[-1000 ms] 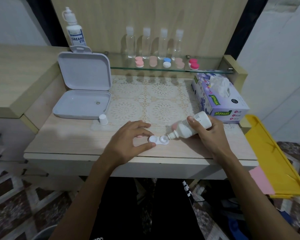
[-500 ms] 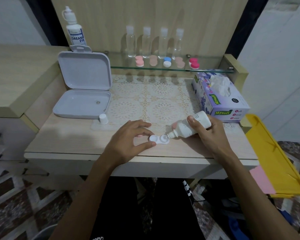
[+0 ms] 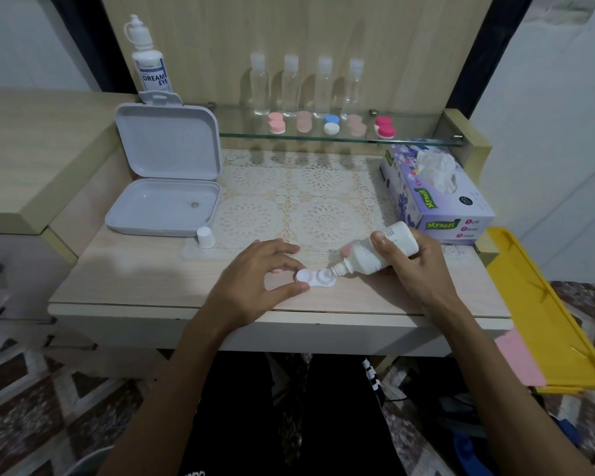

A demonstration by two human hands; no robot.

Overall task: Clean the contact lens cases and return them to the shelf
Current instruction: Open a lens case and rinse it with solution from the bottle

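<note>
A white contact lens case (image 3: 315,278) lies open on the table near the front edge. My left hand (image 3: 255,280) pinches its left end between thumb and fingers. My right hand (image 3: 414,266) grips a small white solution bottle (image 3: 375,254), tilted with its nozzle over the case's right well. A pink cap (image 3: 347,249) lies just behind the bottle's neck, and a second one (image 3: 276,270) shows under my left fingers. Several more lens cases, pink, blue-and-white and red, stand on the glass shelf (image 3: 413,140).
The bottle's white cap (image 3: 205,237) stands by an open grey box (image 3: 165,204) at the left. A tissue box (image 3: 437,194) sits at the right, a lace mat (image 3: 306,204) in the middle. Clear bottles (image 3: 306,87) line the shelf; a yellow tray (image 3: 543,310) hangs off right.
</note>
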